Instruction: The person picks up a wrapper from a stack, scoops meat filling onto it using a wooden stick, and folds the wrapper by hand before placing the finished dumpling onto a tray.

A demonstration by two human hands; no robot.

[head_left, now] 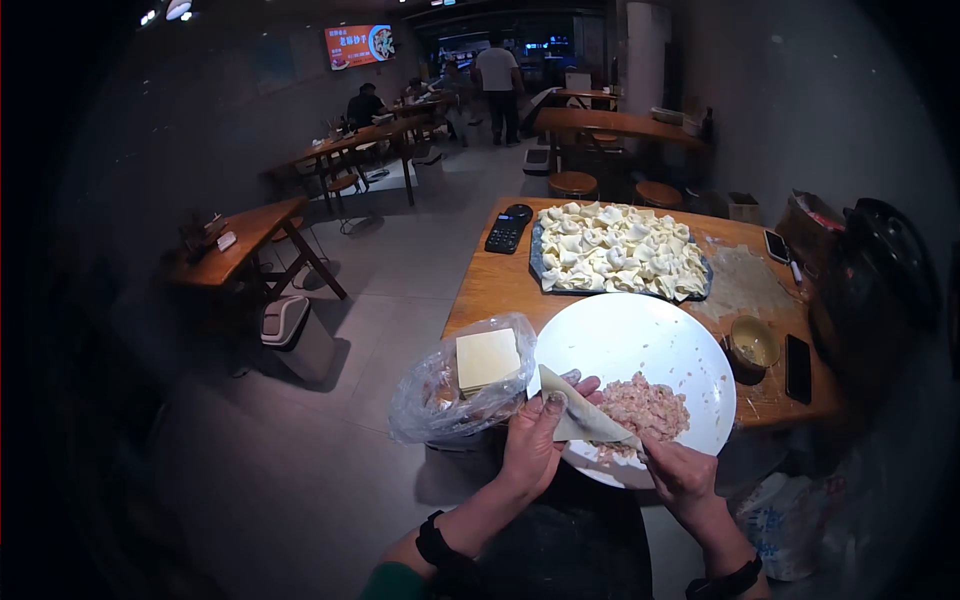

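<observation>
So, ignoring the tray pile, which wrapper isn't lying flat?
The wrapper held between the left hand and right hand, slanting over the white bowl. The wrapper stack in the plastic bag lies flat.

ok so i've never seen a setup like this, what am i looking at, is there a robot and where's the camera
There's no machine in this picture: a person works with two bare hands. It's one picture, taken by a camera on their head, looking forward and down.

The left hand holds a folded, pale wrapper. The right hand is at its lower corner; exactly what those fingers grip is hard to tell. Below is a big white dish with minced filling. A stack of square wrappers sits in a plastic bag to its left. Beyond the dish, folded dumplings cover a tray on the wooden table.
</observation>
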